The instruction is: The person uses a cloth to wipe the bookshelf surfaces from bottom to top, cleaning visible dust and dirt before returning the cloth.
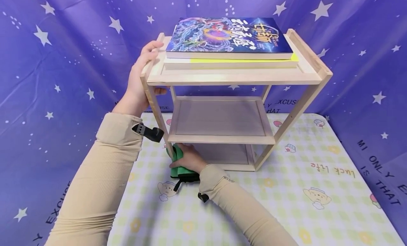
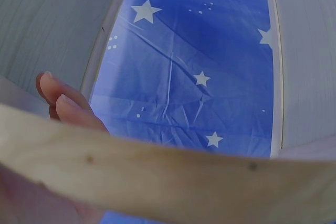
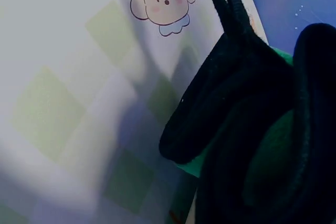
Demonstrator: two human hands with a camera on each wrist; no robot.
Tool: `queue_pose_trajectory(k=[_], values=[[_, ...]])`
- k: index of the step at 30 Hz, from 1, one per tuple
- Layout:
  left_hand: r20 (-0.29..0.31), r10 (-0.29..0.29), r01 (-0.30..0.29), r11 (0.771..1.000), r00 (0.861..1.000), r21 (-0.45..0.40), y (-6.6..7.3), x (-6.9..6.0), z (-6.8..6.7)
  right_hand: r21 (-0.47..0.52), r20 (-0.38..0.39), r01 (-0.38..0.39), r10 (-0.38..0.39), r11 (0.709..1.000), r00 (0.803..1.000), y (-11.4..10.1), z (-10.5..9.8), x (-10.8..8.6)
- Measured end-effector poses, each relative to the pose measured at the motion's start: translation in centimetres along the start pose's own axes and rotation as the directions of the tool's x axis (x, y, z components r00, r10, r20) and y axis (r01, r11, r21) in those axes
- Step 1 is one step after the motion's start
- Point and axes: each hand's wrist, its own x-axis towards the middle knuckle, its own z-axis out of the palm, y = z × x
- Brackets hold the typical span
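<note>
A three-tier wooden shelf [image 1: 233, 79] stands on the table, two books [image 1: 229, 36] lying stacked on its top. My left hand [image 1: 140, 78] grips the left side of the top tier, fingers above and below it; in the left wrist view its fingertips [image 2: 68, 100] show behind a blurred wooden bar [image 2: 157, 174]. At the shelf's lower left leg, my right hand [image 1: 190, 159] holds a folded green cloth [image 1: 178, 156] with black edging and a loop, wrapped against the leg. The right wrist view shows the cloth [image 3: 236, 103] close up, the hand hidden.
A checked tablecloth [image 1: 295, 203] with cartoon prints covers the table. Purple curtains [image 1: 76, 45] with white stars hang behind and on both sides. The shelf's middle tier [image 1: 220, 117] and bottom tier [image 1: 222, 154] sit under the books' tier.
</note>
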Motion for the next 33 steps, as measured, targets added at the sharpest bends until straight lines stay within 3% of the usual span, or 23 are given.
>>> queue_pose_trajectory(k=[17,23,29,33], values=[[0.009,-0.001,0.001,1.000,1.000,-0.002,0.0,0.0,0.0,-0.024,0.018,0.002,-0.001,1.000,1.000,0.8,0.8,-0.2],[0.004,-0.003,0.003,1.000,1.000,0.006,0.1,-0.1,-0.1,-0.054,-0.026,0.007,-0.008,0.999,1.000,0.7,1.1,-0.5],[0.001,-0.003,0.003,1.000,1.000,0.014,0.0,0.0,-0.1,-0.213,-0.121,-0.026,0.000,0.977,0.993,-0.2,1.6,-1.1],[0.002,-0.004,0.004,1.000,1.000,0.009,-0.1,0.0,-0.1,-0.184,-0.153,0.027,-0.056,0.983,0.987,-0.2,2.0,-1.4]])
